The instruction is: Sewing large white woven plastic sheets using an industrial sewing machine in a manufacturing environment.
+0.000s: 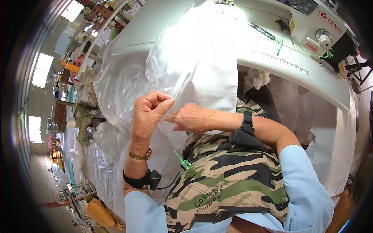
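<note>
My left hand (149,108) is closed in a pinch, thumb against the fingers, at the edge of a thin clear plastic film (165,58). Folds of the film run up from the fingertips toward the bright area of the table. Close beside it, my right hand (190,118) reaches across from the right; its fingers are smeared by motion, so what they hold, if anything, does not show. White woven sheet material (215,87) hangs over the table's front edge just above the right hand. Glare washes out the upper part of the sheet and film.
A sewing machine head (318,31) stands at the far right of the white table (287,79). Black-handled thread snips (262,31) with green cord lie near it. More clear plastic (112,77) heaps at the left. Green strands (182,161) rest by my camouflage apron (241,167).
</note>
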